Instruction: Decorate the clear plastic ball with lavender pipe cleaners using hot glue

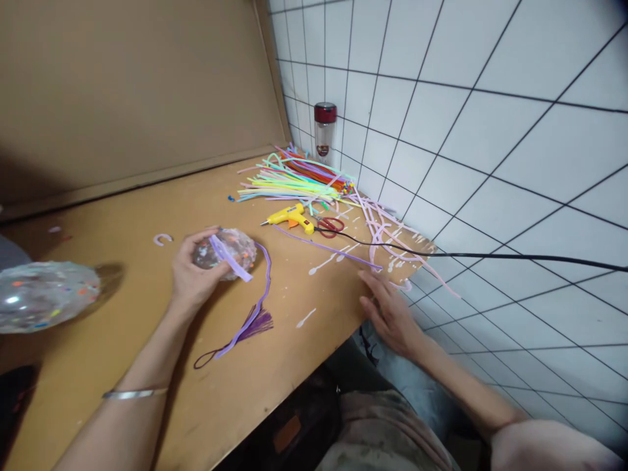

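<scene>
Near the table's edge (314, 350), right hand (394, 315) extends, fingers parted; left hand (191, 278) clasps a speckled ball (239, 243).

Speckled clear ball (237, 246), purple tassel (261, 321)

No readable text or labels.

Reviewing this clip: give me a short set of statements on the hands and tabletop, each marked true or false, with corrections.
1. The left hand holds a clear speckled ball. True.
2. A yellow glue gun lies beside red-handled scissors. True.
3. The right hand holds the scissors. False: they lie on the table.
4. The left wrist is bare. False: a bracelet circles it.
5. The bottle stands upright. True.
</scene>
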The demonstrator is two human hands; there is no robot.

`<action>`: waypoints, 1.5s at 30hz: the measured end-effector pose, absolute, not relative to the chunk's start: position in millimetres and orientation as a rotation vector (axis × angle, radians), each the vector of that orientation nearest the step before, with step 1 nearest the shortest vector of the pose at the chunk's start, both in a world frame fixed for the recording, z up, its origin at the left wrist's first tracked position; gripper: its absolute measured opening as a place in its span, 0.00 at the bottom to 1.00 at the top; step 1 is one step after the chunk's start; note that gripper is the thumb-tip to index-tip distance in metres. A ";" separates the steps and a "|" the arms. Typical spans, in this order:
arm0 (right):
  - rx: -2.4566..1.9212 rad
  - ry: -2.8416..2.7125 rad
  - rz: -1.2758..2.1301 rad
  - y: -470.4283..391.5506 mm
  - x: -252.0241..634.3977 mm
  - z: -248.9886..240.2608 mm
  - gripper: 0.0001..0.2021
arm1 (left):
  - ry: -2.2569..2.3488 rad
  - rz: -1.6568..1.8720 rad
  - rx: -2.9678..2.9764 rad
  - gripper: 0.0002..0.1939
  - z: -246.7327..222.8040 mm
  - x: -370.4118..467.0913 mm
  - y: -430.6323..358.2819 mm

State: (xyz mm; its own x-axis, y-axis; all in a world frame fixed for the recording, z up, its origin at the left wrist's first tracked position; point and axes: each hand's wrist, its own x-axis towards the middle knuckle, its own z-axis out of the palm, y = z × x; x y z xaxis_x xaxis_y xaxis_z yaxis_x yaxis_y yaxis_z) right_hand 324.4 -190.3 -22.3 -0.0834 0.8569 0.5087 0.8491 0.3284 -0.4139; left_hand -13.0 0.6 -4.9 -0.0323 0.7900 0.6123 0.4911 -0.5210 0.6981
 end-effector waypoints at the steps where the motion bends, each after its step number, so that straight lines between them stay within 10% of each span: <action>1: -1.556 -1.891 -0.021 -179.5 334.6 -25.5 0.23 | 1.349 1.577 1.969 0.30 -5.1 -12.9 0.3; 45: -0.677 -1.840 -0.090 -14.8 160.0 16.4 0.06 | 1.129 1.437 1.742 0.30 7.6 -2.5 -10.4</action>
State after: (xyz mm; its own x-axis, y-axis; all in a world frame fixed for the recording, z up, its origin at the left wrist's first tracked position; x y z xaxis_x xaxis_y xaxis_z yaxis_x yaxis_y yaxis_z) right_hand 160.0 -14.8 16.4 -0.2173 0.4045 0.8884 0.4891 0.8327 -0.2595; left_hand -2.5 -10.4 7.6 0.0486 0.8894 0.4545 0.2306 -0.4528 0.8613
